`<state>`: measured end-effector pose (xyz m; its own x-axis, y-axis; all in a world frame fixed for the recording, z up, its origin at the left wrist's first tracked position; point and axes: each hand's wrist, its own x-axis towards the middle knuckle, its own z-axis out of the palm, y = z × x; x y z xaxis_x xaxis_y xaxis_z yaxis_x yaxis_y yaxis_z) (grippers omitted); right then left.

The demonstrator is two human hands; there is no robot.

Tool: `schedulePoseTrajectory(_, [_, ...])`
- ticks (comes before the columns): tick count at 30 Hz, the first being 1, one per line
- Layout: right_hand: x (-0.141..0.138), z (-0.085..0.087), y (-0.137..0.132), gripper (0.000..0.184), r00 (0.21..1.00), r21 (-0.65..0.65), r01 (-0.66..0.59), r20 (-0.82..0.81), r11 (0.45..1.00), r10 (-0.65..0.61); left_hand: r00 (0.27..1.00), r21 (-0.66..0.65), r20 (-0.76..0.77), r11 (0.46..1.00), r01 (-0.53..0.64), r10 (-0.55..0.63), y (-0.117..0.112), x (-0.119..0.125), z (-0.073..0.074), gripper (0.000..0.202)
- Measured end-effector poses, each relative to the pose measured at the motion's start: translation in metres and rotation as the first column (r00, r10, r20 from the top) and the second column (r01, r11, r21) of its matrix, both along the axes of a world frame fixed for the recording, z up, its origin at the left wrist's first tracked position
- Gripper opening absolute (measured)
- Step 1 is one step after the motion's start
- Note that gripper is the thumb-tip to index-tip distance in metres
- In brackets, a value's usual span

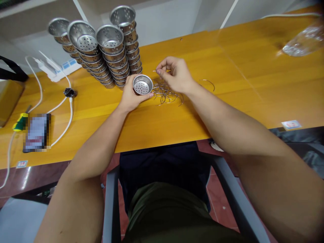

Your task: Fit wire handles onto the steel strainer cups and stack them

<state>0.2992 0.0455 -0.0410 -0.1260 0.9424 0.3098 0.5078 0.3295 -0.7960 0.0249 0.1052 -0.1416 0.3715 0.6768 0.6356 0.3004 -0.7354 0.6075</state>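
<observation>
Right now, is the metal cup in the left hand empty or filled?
Empty: the cup in the left hand shows its whole perforated bottom bare.

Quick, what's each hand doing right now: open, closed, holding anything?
Left hand: closed around a perforated metal cup.
Right hand: fingertips pinched on a thin wire above the wire pile.
</observation>
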Motion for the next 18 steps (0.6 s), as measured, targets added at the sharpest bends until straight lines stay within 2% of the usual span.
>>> schedulePoseTrajectory(4, [-0.010,0.000,-0.005,0.070,0.999,-0.065,0.035,-0.029,0.997,-0.037,0.997,-0.019,0.002,0.997,0.079,-0.079,0.005,0.001,-0.003,0.120])
schedulePoseTrajectory(8, [-0.010,-0.003,-0.003,0.077,0.991,-0.106,-0.004,-0.135,0.994,-0.010,0.995,-0.001,0.032,0.995,0.098,-0.098,0.011,-0.001,-0.008,0.117])
schedulePoseTrajectory(14, [-0.002,-0.011,0.008,0.076,0.970,-0.050,-0.072,-0.238,0.996,0.059,0.995,0.007,0.017,0.995,0.099,-0.099,0.009,-0.001,-0.006,0.113])
schedulePoseTrajectory(18, [0.000,-0.012,0.011,0.084,0.968,-0.025,-0.079,-0.241,0.997,0.070,0.990,0.026,0.024,0.991,0.135,-0.135,0.006,0.002,-0.002,0.110])
